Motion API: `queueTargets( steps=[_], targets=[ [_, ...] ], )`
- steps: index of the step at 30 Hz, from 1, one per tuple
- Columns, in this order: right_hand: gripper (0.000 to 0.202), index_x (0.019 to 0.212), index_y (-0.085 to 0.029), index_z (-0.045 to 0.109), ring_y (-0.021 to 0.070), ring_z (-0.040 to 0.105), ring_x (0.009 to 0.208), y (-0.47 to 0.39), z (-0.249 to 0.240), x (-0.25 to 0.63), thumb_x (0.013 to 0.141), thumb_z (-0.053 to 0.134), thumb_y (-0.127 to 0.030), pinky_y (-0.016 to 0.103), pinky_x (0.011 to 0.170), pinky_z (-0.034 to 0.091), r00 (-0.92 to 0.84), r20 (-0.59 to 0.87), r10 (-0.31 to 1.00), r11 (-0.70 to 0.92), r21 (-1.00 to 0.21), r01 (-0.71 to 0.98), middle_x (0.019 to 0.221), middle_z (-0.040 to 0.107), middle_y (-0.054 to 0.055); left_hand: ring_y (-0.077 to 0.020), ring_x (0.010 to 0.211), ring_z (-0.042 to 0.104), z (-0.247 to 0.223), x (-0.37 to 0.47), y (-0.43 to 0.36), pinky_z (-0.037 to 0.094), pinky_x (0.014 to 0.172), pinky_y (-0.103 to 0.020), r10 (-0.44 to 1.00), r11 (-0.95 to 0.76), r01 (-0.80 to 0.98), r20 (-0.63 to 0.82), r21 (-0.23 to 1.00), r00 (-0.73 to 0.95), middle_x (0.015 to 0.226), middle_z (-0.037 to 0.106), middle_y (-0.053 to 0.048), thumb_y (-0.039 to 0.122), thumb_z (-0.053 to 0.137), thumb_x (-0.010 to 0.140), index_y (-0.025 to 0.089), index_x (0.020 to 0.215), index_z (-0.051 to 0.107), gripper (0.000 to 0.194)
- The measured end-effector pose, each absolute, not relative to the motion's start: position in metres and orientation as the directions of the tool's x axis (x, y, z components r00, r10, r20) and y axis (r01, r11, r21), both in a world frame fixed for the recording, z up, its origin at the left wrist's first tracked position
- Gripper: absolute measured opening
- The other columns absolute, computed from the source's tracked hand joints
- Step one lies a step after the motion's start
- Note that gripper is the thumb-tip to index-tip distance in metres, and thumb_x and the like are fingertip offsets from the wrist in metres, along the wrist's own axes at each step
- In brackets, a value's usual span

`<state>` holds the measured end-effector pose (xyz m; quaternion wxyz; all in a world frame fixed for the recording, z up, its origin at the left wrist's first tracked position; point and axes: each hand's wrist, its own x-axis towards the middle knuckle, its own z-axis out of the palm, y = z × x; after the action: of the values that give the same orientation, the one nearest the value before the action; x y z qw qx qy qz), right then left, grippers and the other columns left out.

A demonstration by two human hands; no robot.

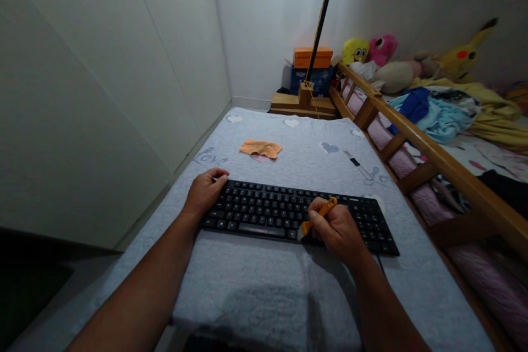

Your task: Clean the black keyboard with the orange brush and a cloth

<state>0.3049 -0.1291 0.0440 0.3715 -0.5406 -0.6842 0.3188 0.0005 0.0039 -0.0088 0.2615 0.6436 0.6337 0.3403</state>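
Both forearms (142,280) reach forward, the left grip (206,192) loosely curled, the right grip (336,226) clenched.

Black keyboard (264,206) (and orange-yellow brush (305,227)).

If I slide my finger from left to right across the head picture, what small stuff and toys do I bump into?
Bare left hand → crumpled orange cloth → small brush with an orange handle → slim, pale tool with a black middle → yellow plush toy with red cheeks.
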Motion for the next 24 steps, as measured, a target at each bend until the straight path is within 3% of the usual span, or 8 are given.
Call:
queueTargets(
  steps=[7,11,18,24],
  targets=[
    [0.025,0.072,-0.02,0.05,0.0109,0.047,0.045,-0.131,0.04,0.307,0.094,0.044,-0.031,0.022,0.045,0.035,-0.162,0.1,0.982,0.158,-0.904,0.398,0.052,0.049,-0.004,-0.0207,0.073,0.062,-0.008,0.001,0.004,0.048,0.073,-0.032,0.994,-0.057,0.644,0.104,0.763,-0.035,0.086,0.073,-0.004,0.047,0.054,0.078,0.017,0.096,0.074,0.04],
    [0.025,0.077,-0.02,0.052,0.0114,0.047,0.047,-0.131,0.035,0.311,0.096,0.045,-0.034,0.023,0.047,0.036,-0.07,0.14,0.988,0.156,-0.922,0.353,0.054,0.049,-0.004,-0.0206,0.072,0.062,-0.007,0.002,0.004,0.048,0.074,-0.032,0.995,-0.035,0.639,0.089,0.768,-0.052,0.087,0.073,-0.004,0.047,0.055,0.077,0.017,0.097,0.074,0.041],
    [0.023,0.082,-0.02,0.055,0.0135,0.053,0.058,-0.128,0.034,0.309,0.099,0.044,-0.032,0.025,0.056,0.039,-0.003,0.323,0.946,0.277,-0.806,0.524,0.064,0.053,-0.002,-0.0207,0.072,0.062,-0.007,0.002,0.003,0.048,0.073,-0.033,0.994,-0.044,0.63,0.097,0.775,-0.05,0.086,0.073,-0.005,0.047,0.054,0.076,0.017,0.096,0.074,0.041],
    [0.021,0.079,-0.02,0.053,0.0118,0.049,0.053,-0.125,0.037,0.304,0.097,0.044,-0.026,0.024,0.054,0.035,-0.077,0.349,0.934,0.319,-0.718,0.618,0.06,0.049,-0.004,-0.0202,0.069,0.061,-0.007,0.002,0.003,0.048,0.07,-0.032,0.994,-0.046,0.633,0.096,0.773,-0.045,0.081,0.072,-0.003,0.046,0.055,0.077,0.017,0.094,0.074,0.039]
  ],
)
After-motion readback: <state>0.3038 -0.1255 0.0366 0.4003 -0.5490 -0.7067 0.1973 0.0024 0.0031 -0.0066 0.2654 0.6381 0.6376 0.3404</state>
